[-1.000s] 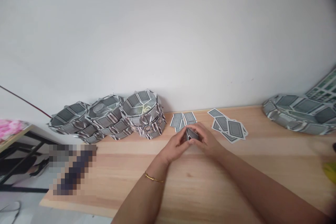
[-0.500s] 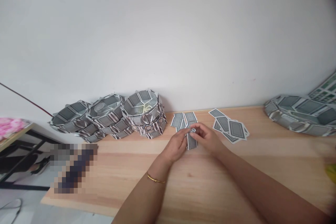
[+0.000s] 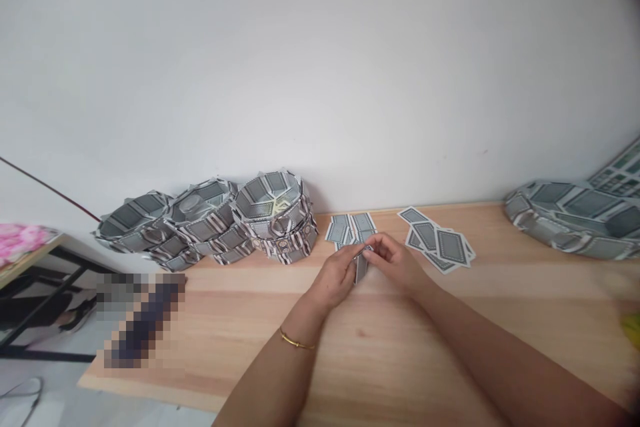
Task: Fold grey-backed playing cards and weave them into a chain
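Between my two hands is a grey playing card [image 3: 361, 271], turned so that only a narrow strip of it shows. My left hand [image 3: 336, 277] grips its left side with closed fingers. My right hand [image 3: 395, 261] pinches its upper part between thumb and fingers. Just behind the hands lie several loose playing cards [image 3: 353, 227], partly hidden by them. To the right of my right hand, a spread of grey-backed cards [image 3: 450, 245] rests on the wooden table [image 3: 360, 353].
Round baskets built from folded cards stand at the left: one [image 3: 275, 240], another [image 3: 205, 227] and a third [image 3: 135, 227]. A wider card ring [image 3: 575, 220] is at the right. Behind rises a white wall [image 3: 320, 80]. Pink material [image 3: 20, 240] sits on a side shelf.
The card between my hands has turned or folded, showing a narrower strip than before. Both hands stay in nearly the same place; the other cards have not moved.
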A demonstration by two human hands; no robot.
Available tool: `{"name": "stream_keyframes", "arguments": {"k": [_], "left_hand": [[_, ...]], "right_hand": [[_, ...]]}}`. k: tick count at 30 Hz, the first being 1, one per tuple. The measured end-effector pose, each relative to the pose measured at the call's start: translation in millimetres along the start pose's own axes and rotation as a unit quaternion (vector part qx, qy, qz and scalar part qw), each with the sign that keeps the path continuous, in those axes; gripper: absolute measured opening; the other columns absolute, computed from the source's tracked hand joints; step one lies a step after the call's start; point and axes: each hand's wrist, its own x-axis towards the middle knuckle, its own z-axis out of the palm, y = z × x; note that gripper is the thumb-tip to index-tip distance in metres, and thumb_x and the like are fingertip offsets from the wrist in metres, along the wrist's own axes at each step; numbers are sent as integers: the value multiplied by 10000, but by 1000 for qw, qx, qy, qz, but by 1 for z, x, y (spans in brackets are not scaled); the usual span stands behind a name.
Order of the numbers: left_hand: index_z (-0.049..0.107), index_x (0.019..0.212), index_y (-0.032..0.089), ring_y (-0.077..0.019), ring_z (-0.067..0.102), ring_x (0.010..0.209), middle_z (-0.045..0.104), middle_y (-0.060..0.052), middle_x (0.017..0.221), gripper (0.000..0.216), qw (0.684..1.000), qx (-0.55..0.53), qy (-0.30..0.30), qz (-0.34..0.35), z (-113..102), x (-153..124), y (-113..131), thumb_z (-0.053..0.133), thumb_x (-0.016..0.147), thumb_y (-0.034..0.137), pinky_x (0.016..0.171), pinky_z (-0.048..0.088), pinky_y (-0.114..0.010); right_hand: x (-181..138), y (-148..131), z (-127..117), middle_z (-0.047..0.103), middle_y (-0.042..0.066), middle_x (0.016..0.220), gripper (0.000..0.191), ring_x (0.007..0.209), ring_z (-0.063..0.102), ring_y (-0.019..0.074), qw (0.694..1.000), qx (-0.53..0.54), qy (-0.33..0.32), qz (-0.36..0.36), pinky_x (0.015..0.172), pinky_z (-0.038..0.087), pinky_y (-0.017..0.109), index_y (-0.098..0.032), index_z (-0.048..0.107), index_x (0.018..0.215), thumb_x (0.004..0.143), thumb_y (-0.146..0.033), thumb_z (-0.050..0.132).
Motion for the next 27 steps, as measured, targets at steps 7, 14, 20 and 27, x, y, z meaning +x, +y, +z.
{"name": "stream_keyframes", "arguments": {"k": [7,14,20,27], "left_hand": [[441,1299,198,-186,496,1149,537,-101,1253,423,1000,0,6,6,-1,1,4,309,899,160,1008,378,-387],[455,1285,196,-191,506,1136,545,-107,1244,408,1000,-1,21,-1,0,0,2,323,899,178,995,394,-403],[457,1279,188,-186,508,1130,555,-107,1223,393,1000,13,22,-4,2,0,-2,342,903,206,993,396,-385],[460,1272,186,-183,511,1121,558,-108,1212,395,999,21,24,2,1,-1,-3,341,895,180,984,403,-380]], "right_hand": [[0,0,0,543,-8,781,218,709,524,137,1000,-9,-2,7,668,445,275,-219,525,918,806,-399,571],[0,-4,0,571,3,807,225,746,552,152,999,27,-15,14,687,469,294,-225,526,909,792,-409,584],[1,-3,0,566,-10,807,274,766,555,145,998,49,16,46,709,459,285,-223,513,871,740,-427,641],[1,-11,0,528,-29,720,292,666,505,120,995,67,14,72,629,421,253,-205,502,777,734,-459,640]]}}
